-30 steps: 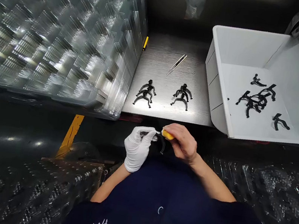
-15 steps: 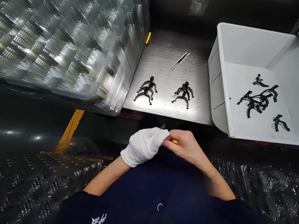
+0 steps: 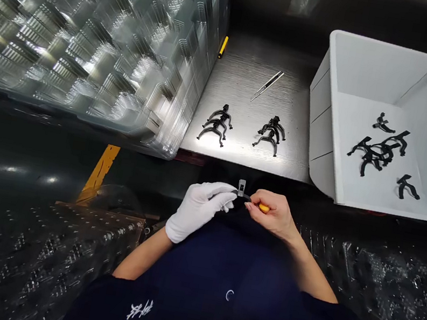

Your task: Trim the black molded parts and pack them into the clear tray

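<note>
My left hand (image 3: 202,205), in a white glove, pinches a small black plastic clip (image 3: 241,187) between thumb and fingers. The clip's boxy end points up and its thin arm runs toward the other hand. My bare right hand (image 3: 271,211) is closed around a yellow object (image 3: 264,208), of which only a short bit shows; its kind is hidden. The right fingertips meet the end of the clip's arm. Beyond my hands, black two-legged clips lie in a left group (image 3: 217,123) and a right group (image 3: 270,134) on the metal table (image 3: 246,86).
A white bin (image 3: 333,142) on the right holds several loose black clips (image 3: 379,150). Stacked clear plastic trays (image 3: 104,54) fill the left. A craft knife (image 3: 267,86) and a yellow marker-like object (image 3: 223,47) lie on the table. Clear trays (image 3: 376,285) also stand low at the right.
My left hand has turned, so the clip's boxy end now stands visible between the hands. My right hand has shifted slightly right, with the yellow object still in it. The whole view has shifted.
</note>
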A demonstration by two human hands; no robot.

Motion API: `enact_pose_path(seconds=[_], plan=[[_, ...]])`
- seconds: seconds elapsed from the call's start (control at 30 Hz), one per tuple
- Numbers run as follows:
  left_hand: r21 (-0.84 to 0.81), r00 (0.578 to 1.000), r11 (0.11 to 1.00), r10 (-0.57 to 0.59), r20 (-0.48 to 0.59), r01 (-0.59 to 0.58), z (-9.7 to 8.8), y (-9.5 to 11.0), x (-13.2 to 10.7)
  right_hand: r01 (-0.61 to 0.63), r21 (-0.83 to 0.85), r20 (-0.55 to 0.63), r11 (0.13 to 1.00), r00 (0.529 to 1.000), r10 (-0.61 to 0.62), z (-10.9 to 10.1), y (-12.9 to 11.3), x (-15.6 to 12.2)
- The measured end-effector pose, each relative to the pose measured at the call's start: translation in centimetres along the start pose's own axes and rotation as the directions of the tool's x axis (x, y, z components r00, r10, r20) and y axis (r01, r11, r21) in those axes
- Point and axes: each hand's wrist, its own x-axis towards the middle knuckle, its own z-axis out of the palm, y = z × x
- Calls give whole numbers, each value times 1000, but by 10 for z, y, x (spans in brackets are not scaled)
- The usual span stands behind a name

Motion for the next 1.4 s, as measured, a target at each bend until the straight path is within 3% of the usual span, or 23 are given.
enact_pose_path(seconds=[0.1, 0.17, 0.27, 0.37, 0.47, 0.53, 0.57, 0.63, 0.7, 0.77, 0.9, 1.07, 1.17, 1.27, 1.33, 1.4], plan=[[-187, 985, 968, -164, 45, 169, -1, 5, -2, -78, 23, 7, 997, 997, 78, 1, 2, -4], [-312, 948, 896, -288, 132, 316, -4, 9, -2, -200, 89, 21, 976, 980, 198, 0, 3, -7], [-417, 882, 780, -379, 280, 467, -8, 12, -3, -432, 227, 74, 873, 901, 427, 0, 7, -12], [-419, 864, 760, -388, 320, 497, -7, 10, -2, -545, 302, 113, 782, 835, 538, 3, 9, -15], [-314, 925, 872, -328, 192, 375, 2, 1, 1, -442, 210, 16, 872, 893, 449, 6, 8, -15], [-87, 985, 981, -167, 48, 171, 7, -7, 6, -305, 87, -64, 948, 948, 311, 6, 7, -12], [81, 999, 996, -46, -21, 48, 8, -11, 11, -253, 41, -90, 967, 962, 256, 6, 7, -11], [442, 972, 889, 196, -132, -119, 1, -17, 25, -215, 3, -127, 977, 969, 214, 3, 7, -9], [706, 907, 701, 357, -225, -101, -13, -19, 46, -217, -14, -157, 976, 964, 212, -1, 8, -8], [832, 871, 555, 402, -283, 14, -31, -17, 72, -192, -57, -172, 980, 969, 180, -6, 7, -8], [899, 895, 413, 333, -297, 144, -55, -7, 134, -53, -154, -161, 987, 987, 28, -14, 1, -8], [918, 950, 341, 161, -269, 202, -61, 0, 202, 71, -252, -169, 965, 979, -116, -26, -14, -11], [926, 970, 321, 66, -233, 201, -63, 5, 221, 69, -313, -168, 947, 978, -127, -45, -26, -19], [931, 989, 344, 37, -141, 120, -65, 10, 226, -6, -471, -247, 882, 961, -125, -88, -33, -20], [930, 991, 350, 26, -130, 112, -67, 12, 225, -202, -621, -396, 757, 915, -81, -130, -28, -11], [936, 982, 330, 97, -162, 122, -66, 16, 220, -466, -723, -499, 510, 863, 82, -177, -15, 3]])
